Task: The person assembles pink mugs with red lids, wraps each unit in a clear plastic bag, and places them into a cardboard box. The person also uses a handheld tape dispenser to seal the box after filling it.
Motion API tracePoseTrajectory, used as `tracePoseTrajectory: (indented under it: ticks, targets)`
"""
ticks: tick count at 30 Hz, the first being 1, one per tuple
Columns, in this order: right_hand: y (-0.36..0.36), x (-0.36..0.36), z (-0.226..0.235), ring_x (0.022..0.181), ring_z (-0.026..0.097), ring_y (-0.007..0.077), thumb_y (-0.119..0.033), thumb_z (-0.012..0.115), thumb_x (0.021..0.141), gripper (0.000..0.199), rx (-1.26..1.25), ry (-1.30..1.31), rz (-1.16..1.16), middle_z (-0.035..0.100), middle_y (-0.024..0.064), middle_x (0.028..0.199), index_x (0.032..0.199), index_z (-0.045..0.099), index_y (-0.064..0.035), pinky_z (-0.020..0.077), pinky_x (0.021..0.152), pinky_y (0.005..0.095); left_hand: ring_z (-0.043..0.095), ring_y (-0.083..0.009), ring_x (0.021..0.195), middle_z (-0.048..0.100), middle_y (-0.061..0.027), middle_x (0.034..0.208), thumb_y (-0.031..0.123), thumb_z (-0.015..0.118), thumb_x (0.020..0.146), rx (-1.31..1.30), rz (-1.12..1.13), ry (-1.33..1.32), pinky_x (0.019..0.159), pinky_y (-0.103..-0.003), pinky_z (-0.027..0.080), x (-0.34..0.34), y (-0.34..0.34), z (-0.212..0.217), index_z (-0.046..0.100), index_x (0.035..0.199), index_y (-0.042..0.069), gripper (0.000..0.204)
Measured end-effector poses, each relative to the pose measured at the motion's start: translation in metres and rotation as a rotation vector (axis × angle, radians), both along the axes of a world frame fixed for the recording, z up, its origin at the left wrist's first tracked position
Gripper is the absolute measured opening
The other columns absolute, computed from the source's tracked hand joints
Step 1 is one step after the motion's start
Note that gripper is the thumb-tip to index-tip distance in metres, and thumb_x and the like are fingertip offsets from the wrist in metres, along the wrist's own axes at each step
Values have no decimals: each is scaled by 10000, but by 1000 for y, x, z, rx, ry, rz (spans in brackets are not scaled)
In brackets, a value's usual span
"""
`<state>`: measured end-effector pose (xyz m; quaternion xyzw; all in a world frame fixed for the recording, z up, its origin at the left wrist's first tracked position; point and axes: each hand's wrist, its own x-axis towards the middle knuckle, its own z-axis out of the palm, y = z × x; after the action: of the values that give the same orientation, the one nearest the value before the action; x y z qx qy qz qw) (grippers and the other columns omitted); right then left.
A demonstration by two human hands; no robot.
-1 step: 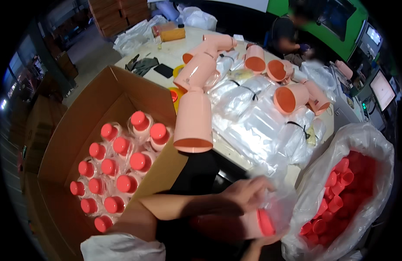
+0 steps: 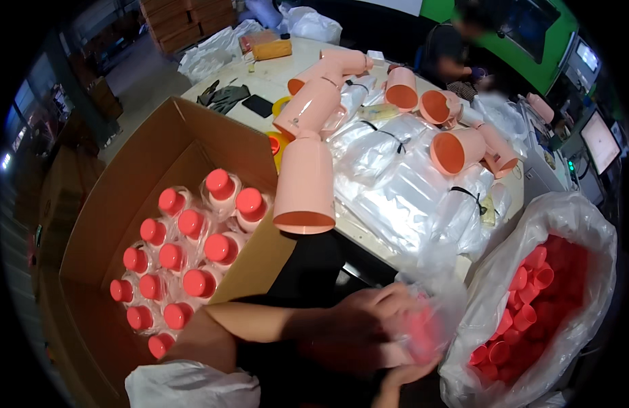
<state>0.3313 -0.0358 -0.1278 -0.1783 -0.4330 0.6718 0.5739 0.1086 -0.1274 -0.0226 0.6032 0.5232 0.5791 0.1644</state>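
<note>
A pink bottle (image 2: 394,355) with a red cap (image 2: 423,333) lies tilted in front of me at the lower middle. A clear plastic bag (image 2: 445,289) covers its capped end. My left hand (image 2: 375,309) reaches across from the left, its bent fingers closed on the bag beside the cap. From below, my right hand (image 2: 411,372) cups the bottle near the cap. Shadow and blur hide part of the bottle and some fingertips.
At left, an open carton (image 2: 134,163) holds several bagged, red-capped bottles (image 2: 219,248). Pink bottle bodies (image 2: 305,180) and stacked clear bags (image 2: 396,197) lie on the table (image 2: 297,58). A lined sack (image 2: 472,319) of red caps stands right. A co-worker (image 2: 450,51) sits beyond.
The bag has come down over the red cap, which now shows blurred through the plastic. My left hand has shifted slightly, and the view has moved a little.
</note>
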Motion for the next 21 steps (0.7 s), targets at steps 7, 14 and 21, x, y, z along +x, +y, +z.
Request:
tracePoseTrajectory:
  ticks: [7, 14, 21]
  targets:
    - [-91, -6, -36, 1217, 536, 285, -108, 751, 850, 645, 128, -727, 653, 517, 161, 1341, 1393, 415, -14, 448, 1017, 411, 600, -339, 1072, 593, -157, 1086, 301, 750, 805, -659, 559, -29, 893, -442, 499, 36, -181, -83, 586, 1195, 87, 474]
    - [-92, -134, 72, 1144, 604, 306, -237, 909, 699, 869, 591, -643, 834, 599, 165, 1256, 1404, 437, -50, 516, 959, 436, 630, -351, 1012, 630, -128, 1113, 304, 677, 900, -412, 1009, -419, 866, -485, 531, -11, -270, -73, 617, 1190, 123, 348]
    - [-151, -241, 159, 1220, 452, 389, -421, 812, 722, 919, 1040, -509, 797, 449, 226, 1308, 1440, 384, -40, 431, 1029, 435, 622, -226, 1102, 629, -115, 1214, 326, 559, 977, 12, 1231, -503, 882, -372, 550, -85, -277, -45, 577, 1259, -5, 435]
